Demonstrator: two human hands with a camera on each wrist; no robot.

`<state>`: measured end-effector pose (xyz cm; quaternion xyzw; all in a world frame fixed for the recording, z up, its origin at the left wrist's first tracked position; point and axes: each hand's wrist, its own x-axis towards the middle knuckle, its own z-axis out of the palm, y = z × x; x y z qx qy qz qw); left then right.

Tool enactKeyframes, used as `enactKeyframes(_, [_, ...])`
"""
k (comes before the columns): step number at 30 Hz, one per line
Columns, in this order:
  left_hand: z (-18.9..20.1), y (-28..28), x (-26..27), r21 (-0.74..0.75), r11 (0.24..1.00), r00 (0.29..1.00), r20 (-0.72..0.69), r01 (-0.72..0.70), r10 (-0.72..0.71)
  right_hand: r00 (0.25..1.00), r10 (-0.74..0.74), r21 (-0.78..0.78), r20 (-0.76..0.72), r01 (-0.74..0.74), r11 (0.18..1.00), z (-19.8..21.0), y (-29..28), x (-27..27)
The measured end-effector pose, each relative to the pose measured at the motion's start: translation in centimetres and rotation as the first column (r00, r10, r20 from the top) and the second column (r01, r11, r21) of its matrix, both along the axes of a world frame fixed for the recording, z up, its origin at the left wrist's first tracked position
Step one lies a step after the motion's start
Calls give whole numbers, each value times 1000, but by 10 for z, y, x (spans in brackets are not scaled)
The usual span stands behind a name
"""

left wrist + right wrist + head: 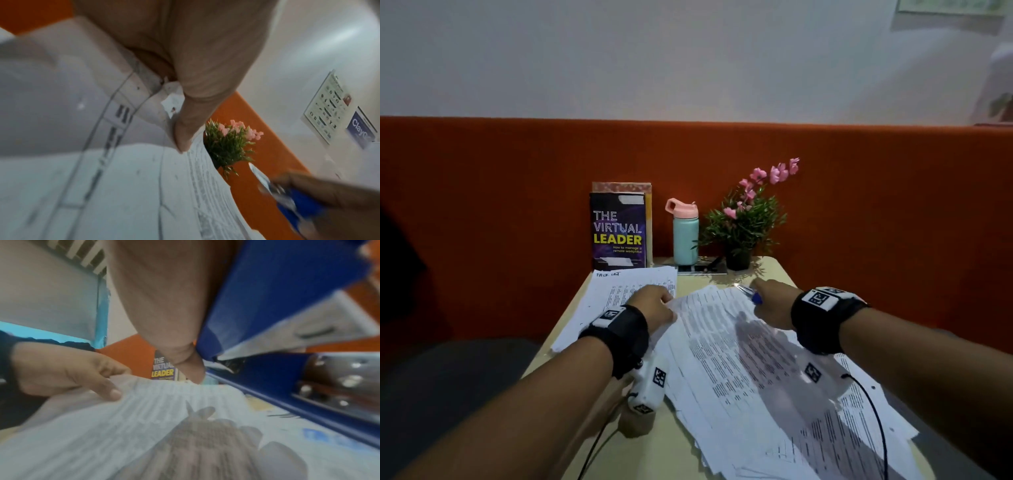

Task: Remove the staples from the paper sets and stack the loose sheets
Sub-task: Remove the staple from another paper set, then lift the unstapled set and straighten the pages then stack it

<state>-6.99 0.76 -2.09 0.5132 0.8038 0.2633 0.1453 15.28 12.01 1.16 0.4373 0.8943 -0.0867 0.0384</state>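
A messy pile of printed paper sets [756,359] covers the right and middle of the small table. My left hand [654,305] pinches the top left corner of the upper set [172,100], thumb on top. My right hand [774,305] grips a blue and metal staple remover [750,294], held just above the far edge of the pile; the tool [277,321] fills the right wrist view, with the left hand [68,369] lifting the paper edge. A neater stack of sheets [619,294] lies at the far left, partly under my left wrist.
At the table's far edge stand a book [618,231], a teal bottle with a pink lid [685,233] and a potted plant with pink flowers [748,222]. An orange partition [893,205] rises behind. The table's bare front edge [654,455] shows between my forearms.
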Motion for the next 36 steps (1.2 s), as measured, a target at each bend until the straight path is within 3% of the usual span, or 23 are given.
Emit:
enactKeyframes(3, [11,-7,-24,53,998,1000,-8,-26,27,988,-56,37,144,51,998,-10,7,15])
enactKeyframes(6, [26,-17,-43,77,997,1000,-21,21,-19,968,-14,24,250,8,1000,-27,5,20])
enactKeyframes(10, [47,-31,-54,147,986,997,-20,74,-72,955,34,35,296,-47,998,-25,-2,13])
enactKeyframes(12, [59,-39,-56,196,976,994,17,98,-103,988,26,30,153,-31,999,-13,-1,10])
enactKeyframes(14, [72,-43,-58,242,961,985,70,133,-155,979,-18,-122,-201,-6,992,7,-3,6])
enactKeyframes(16, [84,-46,-57,275,939,960,131,206,-249,804,-140,-429,-577,-153,890,28,-7,2])
enactKeyframes(18, [94,-48,-52,251,923,932,142,292,-334,600,-278,-542,-750,-317,778,39,-13,-1])
enactKeyframes(21, [101,-45,-43,241,917,925,137,317,-355,455,-306,-486,-836,-357,798,44,-12,-4])
enactKeyframes(24, [90,-39,-43,420,905,948,258,65,-187,310,-361,-461,-879,-365,809,46,-7,1])
enactKeyframes(25, [86,-39,-42,463,884,924,358,-55,-130,266,-380,-458,-886,-370,808,47,-7,4])
enactKeyframes(27, [75,-39,-30,462,861,801,587,-212,-118,201,-394,-442,-897,-390,808,45,-8,9])
enactKeyframes(29, [66,-35,-12,429,882,694,696,-194,-186,196,-388,-434,-901,-407,804,41,-10,9])
enactKeyframes(33, [68,-22,14,506,836,737,644,-210,-205,286,-285,-387,-915,-420,821,41,-20,3])
enactKeyframes(36, [78,-20,22,591,779,763,597,-209,-249,256,-251,-334,-934,-367,868,53,-19,9])
